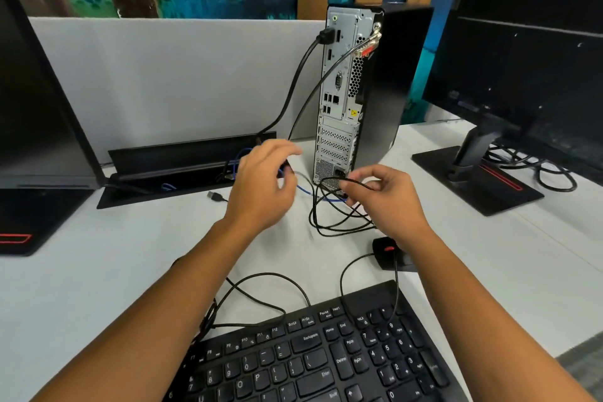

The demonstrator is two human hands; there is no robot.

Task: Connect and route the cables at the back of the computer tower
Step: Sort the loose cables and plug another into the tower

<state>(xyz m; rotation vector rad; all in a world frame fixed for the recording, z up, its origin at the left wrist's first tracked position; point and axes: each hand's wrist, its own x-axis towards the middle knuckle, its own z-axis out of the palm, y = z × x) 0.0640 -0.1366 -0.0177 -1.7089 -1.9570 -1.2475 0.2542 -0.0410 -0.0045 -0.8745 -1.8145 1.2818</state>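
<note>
Tower [385,81]: stands upright at the back of the surface [98,271], its port panel turned toward you; the panel's long axis runs vertically, top to bottom.
Plugged cable [293,88]: already seated near the top of the panel; it droops left into the cable tray [182,153].
Thin black cable [339,215]: lies in loose loops on the surface just in front of the tower's foot, running up into your right hand.
Right hand [388,199]: fingers pinch the thin black cable; it is the nearer hand to the tower, just beside the lowest part of the panel.
Left hand [264,183]: fingers loosely curled by a blue cable [306,191]; blur hides whether they grip it.
Loose plug [213,196]: lies on the surface left of your left hand.
Key relation: the free ports sit above and beyond your right hand, so, by my judgement, the cable end must travel upward along the panel.
</note>
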